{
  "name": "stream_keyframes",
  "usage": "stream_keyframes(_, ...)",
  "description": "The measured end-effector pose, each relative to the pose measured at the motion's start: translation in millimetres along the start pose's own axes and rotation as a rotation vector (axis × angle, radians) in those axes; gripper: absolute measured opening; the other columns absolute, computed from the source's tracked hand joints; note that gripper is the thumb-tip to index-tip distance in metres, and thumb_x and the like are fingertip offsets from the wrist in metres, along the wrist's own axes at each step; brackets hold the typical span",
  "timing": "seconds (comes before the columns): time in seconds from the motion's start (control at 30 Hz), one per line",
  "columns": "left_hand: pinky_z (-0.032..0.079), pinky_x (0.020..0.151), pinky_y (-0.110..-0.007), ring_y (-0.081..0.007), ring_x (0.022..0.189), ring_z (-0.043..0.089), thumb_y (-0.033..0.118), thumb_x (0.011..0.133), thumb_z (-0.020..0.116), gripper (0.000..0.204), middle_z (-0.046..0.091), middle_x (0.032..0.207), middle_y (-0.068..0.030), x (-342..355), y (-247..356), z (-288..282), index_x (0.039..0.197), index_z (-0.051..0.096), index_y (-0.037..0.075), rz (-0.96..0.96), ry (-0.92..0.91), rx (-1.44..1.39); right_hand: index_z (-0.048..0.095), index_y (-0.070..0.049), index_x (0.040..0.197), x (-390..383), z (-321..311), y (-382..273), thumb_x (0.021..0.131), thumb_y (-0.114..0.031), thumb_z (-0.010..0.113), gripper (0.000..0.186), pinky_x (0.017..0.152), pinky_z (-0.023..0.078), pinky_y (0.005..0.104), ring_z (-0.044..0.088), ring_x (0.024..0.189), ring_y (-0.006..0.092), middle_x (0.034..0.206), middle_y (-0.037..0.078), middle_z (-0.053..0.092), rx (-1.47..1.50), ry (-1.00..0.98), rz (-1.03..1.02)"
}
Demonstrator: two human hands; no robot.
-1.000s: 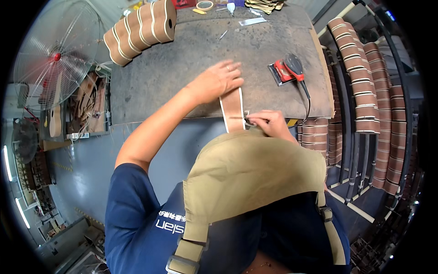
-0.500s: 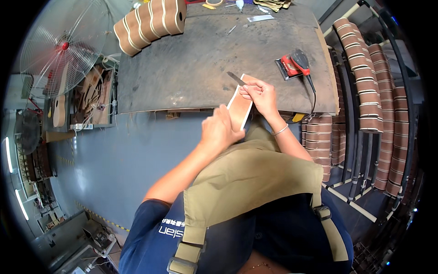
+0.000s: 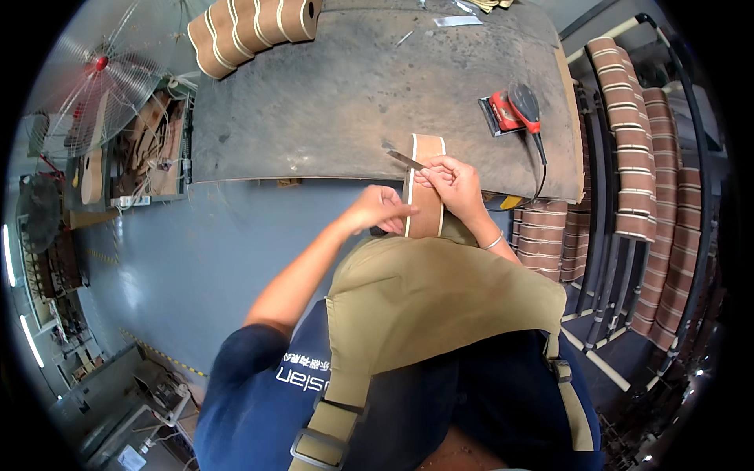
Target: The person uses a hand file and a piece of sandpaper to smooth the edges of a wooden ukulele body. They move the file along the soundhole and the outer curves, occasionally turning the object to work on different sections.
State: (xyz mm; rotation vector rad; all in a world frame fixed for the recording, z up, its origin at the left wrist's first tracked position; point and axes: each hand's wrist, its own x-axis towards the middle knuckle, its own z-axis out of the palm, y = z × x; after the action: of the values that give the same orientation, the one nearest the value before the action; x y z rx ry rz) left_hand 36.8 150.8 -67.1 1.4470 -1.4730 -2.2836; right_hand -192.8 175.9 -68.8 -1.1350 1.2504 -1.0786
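Edge-on at the bench's near edge is a brown wooden instrument body [image 3: 428, 194] with white binding along both sides. It reaches from the bench toward my apron. My right hand [image 3: 458, 187] pinches a thin, dark, flat metal blade [image 3: 403, 159], which lies across the upper part of the wood and sticks out past its left binding. My left hand [image 3: 378, 210] is at the left binding lower down, thumb over the brown face and fingers curled at the side. The wood's lower end is hidden by the apron.
A red and black sander [image 3: 509, 110] sits on the dark workbench [image 3: 314, 118] at the right, its cord hanging over the edge. Similar bodies [image 3: 251, 33] lie stacked at the back left. Racks of bodies [image 3: 624, 141] stand on the right. A large fan [image 3: 98, 67] is at the left.
The wooden body has turned from slanted to nearly upright in view. My left hand has shifted its hold on the left side. The blade has moved slightly lower, still in my right hand.
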Motion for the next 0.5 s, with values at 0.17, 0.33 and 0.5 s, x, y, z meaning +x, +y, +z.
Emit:
stream_keyframes(0.17, 0.059, 0.067, -0.026, -0.0125, 0.074, 0.075, 0.037, 0.083, 0.094, 0.04, 0.076, 0.079, -0.0067, 34, 9, -25, 0.083, 0.069, 0.005, 0.066, -0.015, 0.031, 0.068, 0.01, 0.116, 27, -27, -29, 0.104, -0.003, 0.067, 0.017, 0.087, 0.063, 0.0306, 0.077, 0.097, 0.0194, 0.103, 0.018, 0.078, 0.068, 0.172, -0.089)
stream_keyframes(0.33, 0.051, 0.059, -0.028, -0.0087, 0.064, 0.065, 0.036, 0.073, 0.098, 0.044, 0.068, 0.068, -0.0011, 45, 53, -46, 0.079, 0.066, 0.006, 0.303, 0.245, 0.457, 0.076, 0.002, 0.1, 72, -55, -30, 0.095, -0.007, 0.076, 0.01, 0.074, 0.058, 0.0297, 0.075, 0.083, 0.0177, 0.098, 0.014, 0.078, -0.439, 0.248, -0.027)
stream_keyframes(0.5, 0.054, 0.066, -0.032, -0.0138, 0.068, 0.067, 0.026, 0.081, 0.093, 0.033, 0.071, 0.075, -0.0013, 68, 75, -60, 0.091, 0.068, 0.007, 0.375, 0.535, 0.335, 0.078, -0.001, 0.092, 106, -48, -10, 0.085, -0.011, 0.079, 0.012, 0.07, 0.055, 0.0345, 0.069, 0.074, 0.022, 0.085, 0.013, 0.071, -0.51, 0.067, -0.01)
